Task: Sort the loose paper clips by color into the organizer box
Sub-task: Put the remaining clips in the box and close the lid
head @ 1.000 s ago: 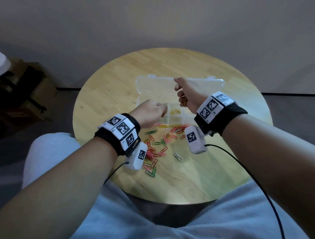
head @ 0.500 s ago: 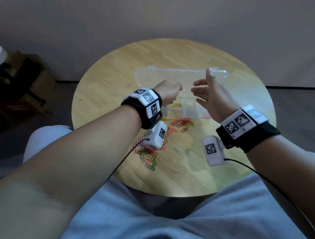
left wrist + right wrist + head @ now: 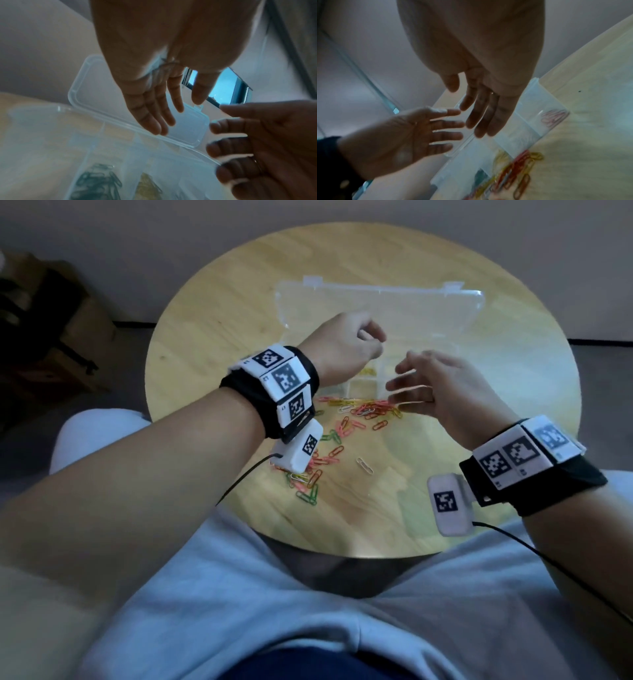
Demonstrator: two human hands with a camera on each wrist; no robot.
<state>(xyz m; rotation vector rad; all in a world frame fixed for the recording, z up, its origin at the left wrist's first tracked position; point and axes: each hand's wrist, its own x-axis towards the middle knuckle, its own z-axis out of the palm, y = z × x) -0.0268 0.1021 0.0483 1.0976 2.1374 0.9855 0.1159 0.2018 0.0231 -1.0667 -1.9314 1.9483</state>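
Observation:
The clear organizer box [image 3: 404,313] lies on the round table with its lid laid open at the back. Its compartments hold green clips [image 3: 96,181], yellow clips [image 3: 368,370] and pink clips [image 3: 553,117]. Loose paper clips [image 3: 371,410] in mixed colors lie scattered in front of the box, more of them under my left wrist [image 3: 308,477]. My left hand [image 3: 370,344] hovers over the box with fingers [image 3: 159,121] straight and holds nothing. My right hand [image 3: 411,385] hovers beside it with fingers [image 3: 479,121] spread, also holding nothing.
A single white clip [image 3: 364,465] lies apart, nearer me. The wooden table [image 3: 212,344] is small and round, its front edge above my lap. Dark boxes [image 3: 51,337] stand on the floor at the left. Cables hang from both wrist cameras.
My left hand has moved forward over the box and its fingers have straightened. My right hand has uncurled, drawn back, then come in beside the left hand.

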